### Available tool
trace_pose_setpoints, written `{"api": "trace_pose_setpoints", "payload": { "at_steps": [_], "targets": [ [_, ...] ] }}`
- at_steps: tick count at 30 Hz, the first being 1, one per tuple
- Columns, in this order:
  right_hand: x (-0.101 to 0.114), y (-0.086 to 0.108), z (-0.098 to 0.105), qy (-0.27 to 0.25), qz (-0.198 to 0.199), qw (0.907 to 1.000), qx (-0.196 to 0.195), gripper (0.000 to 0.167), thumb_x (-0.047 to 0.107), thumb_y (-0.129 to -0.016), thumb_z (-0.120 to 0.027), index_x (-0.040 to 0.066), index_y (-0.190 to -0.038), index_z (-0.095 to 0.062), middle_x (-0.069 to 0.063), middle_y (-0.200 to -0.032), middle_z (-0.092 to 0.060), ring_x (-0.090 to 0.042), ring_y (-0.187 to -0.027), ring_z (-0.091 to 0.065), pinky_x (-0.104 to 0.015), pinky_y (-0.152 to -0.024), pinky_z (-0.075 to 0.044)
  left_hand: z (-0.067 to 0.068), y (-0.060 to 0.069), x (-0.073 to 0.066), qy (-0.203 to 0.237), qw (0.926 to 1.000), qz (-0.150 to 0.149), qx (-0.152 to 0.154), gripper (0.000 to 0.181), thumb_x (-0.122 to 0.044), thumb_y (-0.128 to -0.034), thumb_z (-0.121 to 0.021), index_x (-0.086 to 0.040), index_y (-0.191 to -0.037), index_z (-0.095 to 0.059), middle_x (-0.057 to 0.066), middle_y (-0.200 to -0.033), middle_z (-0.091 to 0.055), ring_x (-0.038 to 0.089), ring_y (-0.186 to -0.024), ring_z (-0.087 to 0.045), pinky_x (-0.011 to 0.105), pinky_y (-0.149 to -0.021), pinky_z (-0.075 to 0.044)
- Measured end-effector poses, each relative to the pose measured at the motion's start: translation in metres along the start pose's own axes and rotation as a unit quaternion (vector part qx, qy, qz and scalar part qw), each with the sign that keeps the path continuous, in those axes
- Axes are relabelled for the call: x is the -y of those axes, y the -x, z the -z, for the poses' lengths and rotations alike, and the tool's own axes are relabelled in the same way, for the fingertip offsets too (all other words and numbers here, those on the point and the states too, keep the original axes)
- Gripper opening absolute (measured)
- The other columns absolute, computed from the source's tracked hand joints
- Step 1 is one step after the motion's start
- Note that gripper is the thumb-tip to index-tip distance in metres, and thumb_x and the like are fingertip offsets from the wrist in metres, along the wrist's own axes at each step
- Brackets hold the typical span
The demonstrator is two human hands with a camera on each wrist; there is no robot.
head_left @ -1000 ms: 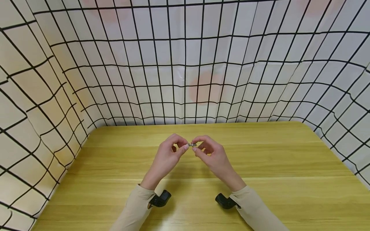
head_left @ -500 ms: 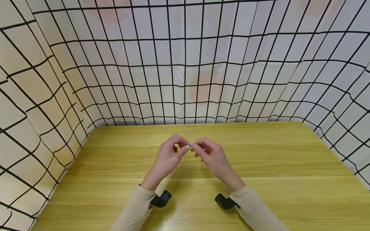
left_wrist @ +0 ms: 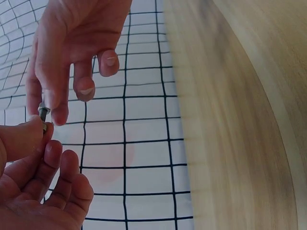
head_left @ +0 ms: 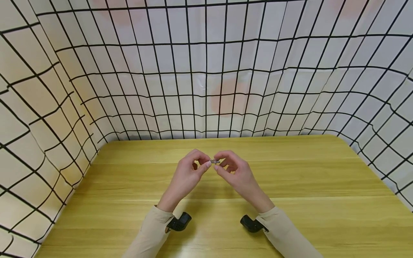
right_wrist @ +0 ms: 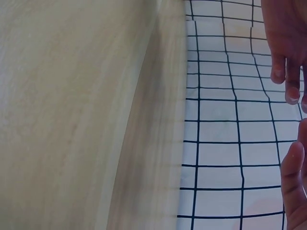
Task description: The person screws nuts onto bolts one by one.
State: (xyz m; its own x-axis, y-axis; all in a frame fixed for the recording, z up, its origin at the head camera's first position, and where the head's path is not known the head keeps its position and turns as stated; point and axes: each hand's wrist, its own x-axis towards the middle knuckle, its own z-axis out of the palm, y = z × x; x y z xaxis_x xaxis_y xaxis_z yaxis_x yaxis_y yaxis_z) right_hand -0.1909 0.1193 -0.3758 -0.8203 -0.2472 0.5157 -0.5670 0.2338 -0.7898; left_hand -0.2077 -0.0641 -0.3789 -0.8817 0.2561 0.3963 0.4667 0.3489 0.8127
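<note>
Head view: L hand [head_left: 190, 170] pinches a small metal bolt [head_left: 218, 162] btwn thumb & index, held up over the far half of the wood-grain surface [head_left: 211, 229], approx mid L-to-R. Bolt lies roughly horiz., free end pointing R. R hand [head_left: 237, 172] is just R of the pinch, thumb & index parted, thumb on the near side, index on the far, bolt's free end in the gap; can't tell if either tip touches it. Both arms come in from the near side in beige sleeves [head_left: 150, 227], ea. w/ a black wrist device [head_left: 179, 221] on its inner side. Past the far edge: white sheet [head_left: 211, 80] w/ black grid lines & a few pale orange patches, running round L & R too. L wrist view: L hand's thumb & index hold the bolt, brass-coloured bit [left_wrist: 45, 127] showing at the pinch; shank sticks out twd R hand, w/ a wider ring [left_wrist: 44, 109] by R hand's fingertips, contact unclear. R hand's other fingers hang loose & apart. R wrist view: parts of both hands at frame's edge; neither hand's hold is readable there.
</note>
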Motion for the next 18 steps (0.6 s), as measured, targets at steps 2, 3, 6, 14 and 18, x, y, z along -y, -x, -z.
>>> {"api": "trace_pose_setpoints", "payload": {
  "at_steps": [2, 3, 6, 14, 18],
  "targets": [
    [0.0004, -0.0001, -0.0002, -0.001, 0.000, 1.0000, -0.002, 0.020, -0.006, -0.091, -0.066, 0.002, -0.108, -0.062, -0.009, -0.102, -0.063, -0.023, -0.078, -0.061, -0.031, -0.063, -0.050, -0.0001, -0.0003, 0.0004, 0.000, 1.0000, -0.001, 0.000, 0.004, -0.016, -0.0946, -0.068, -0.012, -0.097, -0.068, -0.005, -0.087, -0.056, 0.012, -0.083, -0.051, 0.033, -0.070, -0.039],
    [0.0006, 0.0000, -0.0004, -0.002, -0.003, 1.0000, -0.002, 0.018, -0.006, -0.091, -0.065, 0.002, -0.107, -0.063, -0.008, -0.101, -0.063, -0.024, -0.077, -0.061, -0.030, -0.062, -0.049, -0.0003, -0.0003, 0.0008, 0.000, 1.0000, 0.000, -0.001, 0.004, -0.015, -0.0944, -0.068, -0.012, -0.096, -0.068, -0.005, -0.087, -0.056, 0.012, -0.083, -0.051, 0.033, -0.070, -0.039],
    [0.0005, 0.0002, -0.0012, 0.001, -0.017, 0.9998, -0.004, 0.015, -0.004, -0.092, -0.065, 0.003, -0.105, -0.064, -0.007, -0.096, -0.063, -0.026, -0.075, -0.061, -0.028, -0.062, -0.048, -0.0004, -0.0005, 0.0005, -0.002, 1.0000, 0.001, -0.001, 0.004, -0.015, -0.0942, -0.068, -0.012, -0.097, -0.068, -0.006, -0.087, -0.056, 0.012, -0.083, -0.051, 0.033, -0.070, -0.040],
    [-0.0016, 0.0010, -0.0023, -0.007, -0.041, 0.9992, 0.000, 0.007, 0.004, -0.096, -0.064, 0.005, -0.103, -0.064, -0.004, -0.088, -0.064, -0.036, -0.075, -0.060, -0.028, -0.059, -0.048, -0.0008, -0.0001, 0.0002, -0.001, 1.0000, 0.006, -0.002, 0.004, -0.014, -0.0944, -0.068, -0.012, -0.097, -0.068, -0.005, -0.088, -0.056, 0.012, -0.084, -0.051, 0.034, -0.071, -0.040],
    [-0.0030, 0.0011, -0.0025, -0.016, -0.058, 0.9982, 0.001, 0.004, 0.007, -0.098, -0.061, 0.006, -0.100, -0.065, -0.004, -0.085, -0.062, -0.027, -0.073, -0.060, -0.036, -0.058, -0.050, -0.0010, 0.0003, -0.0015, 0.001, 1.0000, 0.005, 0.001, 0.004, -0.016, -0.0950, -0.067, -0.012, -0.096, -0.068, -0.005, -0.087, -0.056, 0.013, -0.083, -0.051, 0.033, -0.071, -0.040]
  ]
}}
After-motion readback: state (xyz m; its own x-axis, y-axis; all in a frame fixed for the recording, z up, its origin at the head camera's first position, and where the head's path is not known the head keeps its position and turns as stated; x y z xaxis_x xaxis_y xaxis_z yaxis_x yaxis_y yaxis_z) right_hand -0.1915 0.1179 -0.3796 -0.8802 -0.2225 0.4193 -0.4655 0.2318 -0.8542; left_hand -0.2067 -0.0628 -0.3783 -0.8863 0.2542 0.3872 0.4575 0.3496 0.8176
